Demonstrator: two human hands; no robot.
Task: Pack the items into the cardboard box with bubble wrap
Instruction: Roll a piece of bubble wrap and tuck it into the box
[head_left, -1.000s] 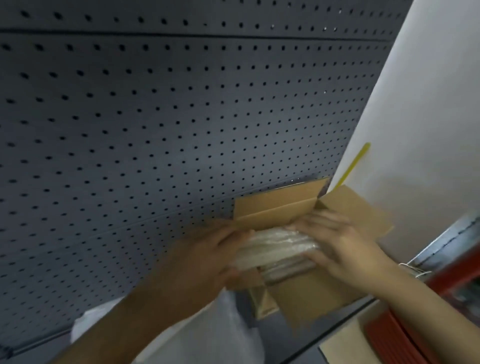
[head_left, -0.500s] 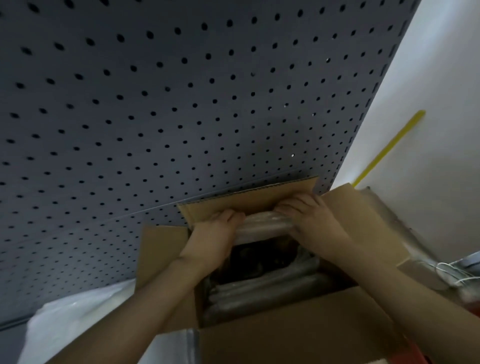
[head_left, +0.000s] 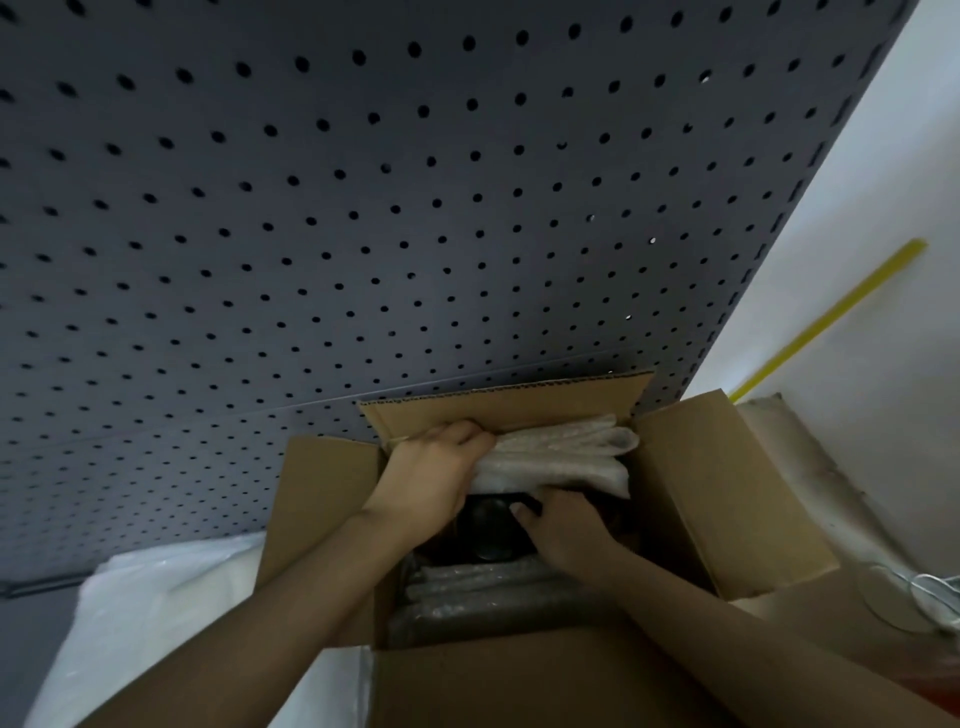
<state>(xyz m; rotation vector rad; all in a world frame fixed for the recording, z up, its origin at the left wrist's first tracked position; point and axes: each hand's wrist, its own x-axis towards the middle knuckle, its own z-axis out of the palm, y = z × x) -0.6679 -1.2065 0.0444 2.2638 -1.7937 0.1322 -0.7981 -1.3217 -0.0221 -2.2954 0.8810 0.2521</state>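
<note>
An open cardboard box (head_left: 717, 499) stands against a dark pegboard, its four flaps spread outward. A folded wad of bubble wrap (head_left: 561, 457) lies along the box's far inner wall. My left hand (head_left: 431, 478) grips the left end of that wad. My right hand (head_left: 561, 530) reaches into the box just below the wad, fingers resting on a black rounded item (head_left: 488, 530) in the middle. More bubble wrap (head_left: 483, 587) lines the near side of the box interior.
The dark pegboard wall (head_left: 363, 208) rises right behind the box. A sheet of white bubble wrap (head_left: 171, 613) lies to the left of the box. A white wall with a yellow strip (head_left: 831, 322) is on the right, with cables (head_left: 930, 597) at the right edge.
The view has closed in on the box. My right hand has left the bubble wrap wad and dropped onto the black item; my left hand still holds the wad against the far wall.
</note>
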